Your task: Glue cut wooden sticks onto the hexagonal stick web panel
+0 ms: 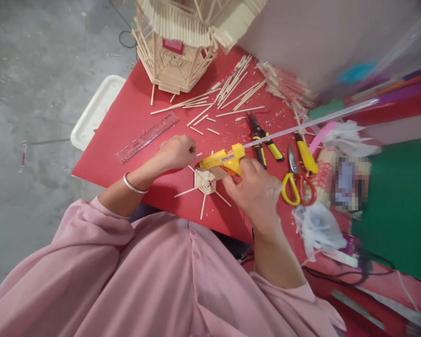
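Observation:
My right hand [254, 192] is wrapped round the handle of a yellow glue gun [222, 159]. A long clear glue stick [301, 124] sticks out of its back end. The gun's nozzle points left, over a small web-shaped piece of thin wooden sticks [206, 182] with spokes reaching outward, and hides part of it. My left hand [178, 152] is closed just above and left of this piece. A short pale stick [199, 154] shows at its fingers, close to the nozzle; the fingertips themselves are mostly hidden.
A stick-built model house [175, 56] stands at the back of the red table [101, 154]. Loose sticks [231, 86], a clear ruler [147, 137], black-and-yellow pliers [261, 140], scissors [296, 180] and a yellow-handled cutter [306, 154] lie around. Plastic bags [319, 229] sit at right.

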`<act>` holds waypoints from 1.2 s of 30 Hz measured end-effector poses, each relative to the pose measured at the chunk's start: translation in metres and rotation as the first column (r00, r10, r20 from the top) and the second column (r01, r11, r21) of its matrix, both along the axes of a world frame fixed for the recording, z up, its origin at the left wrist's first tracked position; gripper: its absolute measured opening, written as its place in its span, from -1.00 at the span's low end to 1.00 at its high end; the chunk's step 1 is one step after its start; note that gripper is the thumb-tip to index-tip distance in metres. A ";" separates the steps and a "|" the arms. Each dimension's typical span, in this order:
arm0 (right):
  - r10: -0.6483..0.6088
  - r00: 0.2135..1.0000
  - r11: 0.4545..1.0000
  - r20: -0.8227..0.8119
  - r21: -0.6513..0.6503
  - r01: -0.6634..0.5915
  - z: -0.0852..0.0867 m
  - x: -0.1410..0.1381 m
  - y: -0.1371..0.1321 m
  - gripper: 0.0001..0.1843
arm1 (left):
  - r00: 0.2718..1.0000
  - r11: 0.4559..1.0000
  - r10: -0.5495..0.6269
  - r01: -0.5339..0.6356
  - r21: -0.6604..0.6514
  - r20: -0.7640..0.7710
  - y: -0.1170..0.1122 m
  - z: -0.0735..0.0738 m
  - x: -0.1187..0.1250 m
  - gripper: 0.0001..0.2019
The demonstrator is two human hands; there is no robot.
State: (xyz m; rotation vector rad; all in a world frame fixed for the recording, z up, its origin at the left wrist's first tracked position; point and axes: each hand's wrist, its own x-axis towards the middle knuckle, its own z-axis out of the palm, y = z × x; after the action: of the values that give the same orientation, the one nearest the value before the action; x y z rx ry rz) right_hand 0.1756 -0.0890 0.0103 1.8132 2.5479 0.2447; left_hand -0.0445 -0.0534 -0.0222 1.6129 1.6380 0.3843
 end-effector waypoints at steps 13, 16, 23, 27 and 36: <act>0.024 1.000 1.000 -0.009 0.010 -0.024 0.004 -0.003 -0.002 -0.61 | 0.998 1.000 0.012 -0.012 0.003 0.055 -0.001 -0.003 0.001 -0.89; 0.024 1.000 1.000 -0.003 0.008 -0.024 0.004 -0.002 -0.003 -0.64 | 0.999 1.000 -0.001 0.001 0.002 0.033 -0.001 -0.002 0.001 -0.88; 0.002 1.000 1.000 0.002 0.031 -0.002 0.006 0.002 -0.003 -0.64 | 0.999 1.000 0.004 -0.005 0.023 0.038 -0.002 -0.006 0.001 -0.89; -0.012 1.000 0.999 -0.008 0.040 0.012 0.008 0.005 -0.005 -0.66 | 0.997 0.999 0.012 -0.016 0.048 0.081 -0.002 -0.010 0.001 -0.91; -0.056 0.998 0.997 -0.041 0.047 0.058 0.002 0.013 0.001 -0.66 | 0.998 1.000 -0.015 0.014 0.019 0.058 -0.001 -0.004 0.000 -0.90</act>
State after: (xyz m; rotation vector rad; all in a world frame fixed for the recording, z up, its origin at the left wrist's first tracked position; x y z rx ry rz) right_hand 0.1882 -0.0877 0.0124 1.9242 2.5331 0.2743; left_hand -0.0444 -0.0546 -0.0257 1.6121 1.5827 0.4355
